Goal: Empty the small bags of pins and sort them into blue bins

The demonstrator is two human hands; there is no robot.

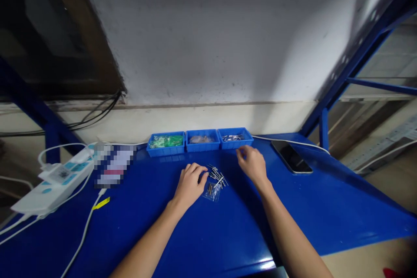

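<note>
My left hand point(190, 184) rests on the blue tabletop, its thumb apart from its curved fingers and nothing visible between them. Right beside its fingertips is a loose pile of thin silver metal pins point(216, 173). A small clear plastic bag point(211, 193) with brass-coloured pieces lies at the near side of the pile, partly under a pin. My right hand point(253, 164) is just in front of the right blue bin point(236, 143), which contains shiny metal pieces. Its fingers are curled together against the thumb; whatever they may hold is too small to make out.
A middle bin point(202, 147) with brownish pieces and a left bin point(166, 151) with green packets complete the row by the wall. At right lies a black phone point(291, 157). A white power strip point(54, 186), cables and a blurred-out item point(114, 167) occupy the left.
</note>
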